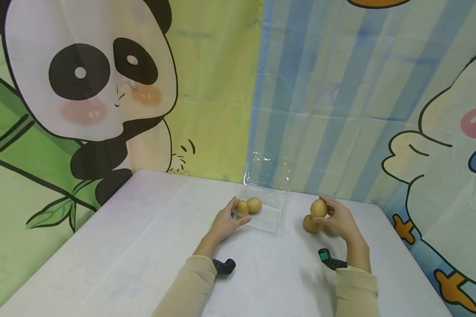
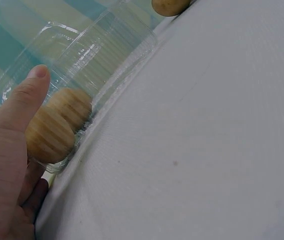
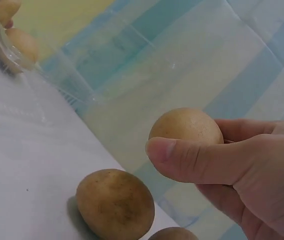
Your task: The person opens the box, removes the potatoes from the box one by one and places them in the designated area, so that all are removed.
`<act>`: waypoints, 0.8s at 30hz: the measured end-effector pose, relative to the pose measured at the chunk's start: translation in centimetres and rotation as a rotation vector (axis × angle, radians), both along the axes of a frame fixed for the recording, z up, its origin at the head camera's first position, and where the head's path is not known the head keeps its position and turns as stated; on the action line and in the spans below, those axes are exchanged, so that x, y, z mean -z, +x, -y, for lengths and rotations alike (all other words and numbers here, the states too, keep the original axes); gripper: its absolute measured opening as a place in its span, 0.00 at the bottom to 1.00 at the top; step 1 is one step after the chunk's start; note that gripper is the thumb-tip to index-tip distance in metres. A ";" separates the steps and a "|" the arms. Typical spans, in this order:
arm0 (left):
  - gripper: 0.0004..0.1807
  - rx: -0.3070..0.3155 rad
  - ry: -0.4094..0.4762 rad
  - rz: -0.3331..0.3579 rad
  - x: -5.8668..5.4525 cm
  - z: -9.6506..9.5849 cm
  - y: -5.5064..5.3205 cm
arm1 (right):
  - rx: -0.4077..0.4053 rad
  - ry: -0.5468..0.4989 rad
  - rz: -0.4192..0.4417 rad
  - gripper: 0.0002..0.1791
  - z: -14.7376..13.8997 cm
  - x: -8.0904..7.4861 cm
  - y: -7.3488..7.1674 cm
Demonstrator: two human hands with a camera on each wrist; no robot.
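A clear plastic clamshell box (image 1: 267, 219) lies on the table with its lid (image 1: 266, 172) raised at the back. Two potatoes (image 1: 254, 205) sit side by side in its left end, seen through the ribbed wall in the left wrist view. My left hand (image 1: 225, 223) grips that end, thumb along the near side and fingers at the left. To the right, my right hand (image 1: 341, 219) pinches a potato (image 3: 187, 125) between thumb and fingers, above the table. Below it rests another potato (image 3: 115, 205), with part of one more potato (image 3: 174, 234) beside it.
The white-covered table (image 1: 143, 246) backs onto a printed curtain (image 1: 214, 88) with a panda and stripes. The raised lid stands close to the curtain. A black wrist device (image 1: 224, 267) is on the left wrist, and a similar device (image 1: 331, 260) on the right.
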State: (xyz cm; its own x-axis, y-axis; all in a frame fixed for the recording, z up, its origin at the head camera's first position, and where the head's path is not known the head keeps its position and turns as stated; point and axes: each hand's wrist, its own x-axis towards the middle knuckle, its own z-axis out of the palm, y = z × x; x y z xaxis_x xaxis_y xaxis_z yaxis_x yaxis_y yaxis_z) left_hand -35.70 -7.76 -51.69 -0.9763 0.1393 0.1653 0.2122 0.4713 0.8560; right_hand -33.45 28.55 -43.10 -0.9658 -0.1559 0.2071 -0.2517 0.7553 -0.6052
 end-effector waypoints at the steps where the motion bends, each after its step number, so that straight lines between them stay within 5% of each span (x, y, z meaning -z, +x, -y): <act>1: 0.54 0.002 0.002 -0.002 0.0 0.0 0.0 | 0.011 -0.001 0.002 0.47 -0.4 0.0 0.1; 24: 0.54 -0.014 -0.007 0.009 -0.1 -0.1 0.0 | 0.225 -0.041 0.069 0.50 -4.7 0.5 1.8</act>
State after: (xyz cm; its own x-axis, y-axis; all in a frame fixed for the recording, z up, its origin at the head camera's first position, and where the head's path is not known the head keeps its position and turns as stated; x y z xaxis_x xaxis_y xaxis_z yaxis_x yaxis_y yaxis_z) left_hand -35.65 -7.68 -51.54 -0.9795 0.1271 0.1560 0.1984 0.4804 0.8543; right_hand -31.69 33.27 -43.64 -0.9874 0.0717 0.1411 -0.0369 0.7623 -0.6461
